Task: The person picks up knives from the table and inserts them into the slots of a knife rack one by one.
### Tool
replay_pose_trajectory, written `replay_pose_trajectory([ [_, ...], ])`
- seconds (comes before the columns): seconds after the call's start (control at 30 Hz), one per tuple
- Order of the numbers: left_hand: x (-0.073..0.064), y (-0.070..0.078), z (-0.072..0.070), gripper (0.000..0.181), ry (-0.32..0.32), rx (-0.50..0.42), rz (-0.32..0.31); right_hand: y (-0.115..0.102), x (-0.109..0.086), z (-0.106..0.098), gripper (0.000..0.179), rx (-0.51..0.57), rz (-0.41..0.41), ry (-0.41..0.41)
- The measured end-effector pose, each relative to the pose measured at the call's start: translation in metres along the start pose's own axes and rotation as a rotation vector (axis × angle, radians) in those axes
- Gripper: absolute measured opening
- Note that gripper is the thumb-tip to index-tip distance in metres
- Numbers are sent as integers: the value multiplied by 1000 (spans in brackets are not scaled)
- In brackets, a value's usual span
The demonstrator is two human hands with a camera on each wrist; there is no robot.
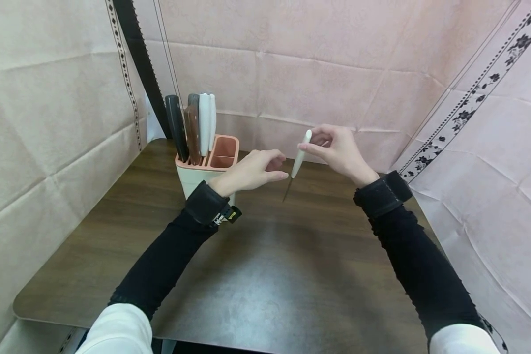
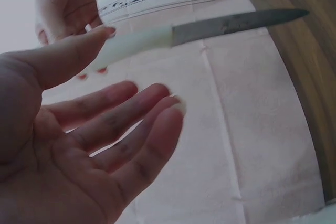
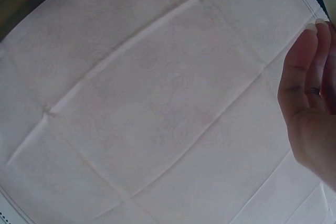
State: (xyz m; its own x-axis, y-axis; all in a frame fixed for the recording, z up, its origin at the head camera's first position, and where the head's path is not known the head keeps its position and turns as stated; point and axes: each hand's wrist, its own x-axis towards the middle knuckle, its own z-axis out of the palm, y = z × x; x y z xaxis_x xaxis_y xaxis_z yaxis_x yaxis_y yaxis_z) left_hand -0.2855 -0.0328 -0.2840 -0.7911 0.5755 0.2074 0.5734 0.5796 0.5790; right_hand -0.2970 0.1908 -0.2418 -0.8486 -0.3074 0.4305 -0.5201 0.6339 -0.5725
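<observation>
My right hand [image 1: 338,150] pinches a small knife [image 1: 298,163] by its white handle above the table. The blade points down and slightly left. My left hand [image 1: 253,171] hovers just left of the knife, its fingers loosely bent with nothing between them. In the left wrist view, the knife's blade [image 2: 226,29] extends to the right, and the left thumb overlaps the handle from that angle. The right wrist view shows the right hand [image 3: 310,103] at its right edge, the knife mostly out of frame. Behind the left wrist stands a pale green knife block [image 1: 190,179] with an orange-pink top.
Several knives stand in the block's slots, with black [image 1: 177,129], brown [image 1: 192,135] and white [image 1: 204,125] handles. Two square compartments [image 1: 224,146] are at its right. The brown wooden table [image 1: 248,275] meets walls hung with creased pinkish cloth [image 1: 314,83].
</observation>
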Motion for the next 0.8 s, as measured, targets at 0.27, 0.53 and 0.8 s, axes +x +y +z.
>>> replay_pose_trajectory([
  [0.27,17,4,18,33,146,-87,61,-4,-1,5,25,28,2,-31],
  [0.53,24,4,25,19,252,-89,82,-8,-2,7,28,32,-23,-48],
  [0.8,13,5,3,24,278,-99,32,-16,-13,2,37,119,29,-83],
])
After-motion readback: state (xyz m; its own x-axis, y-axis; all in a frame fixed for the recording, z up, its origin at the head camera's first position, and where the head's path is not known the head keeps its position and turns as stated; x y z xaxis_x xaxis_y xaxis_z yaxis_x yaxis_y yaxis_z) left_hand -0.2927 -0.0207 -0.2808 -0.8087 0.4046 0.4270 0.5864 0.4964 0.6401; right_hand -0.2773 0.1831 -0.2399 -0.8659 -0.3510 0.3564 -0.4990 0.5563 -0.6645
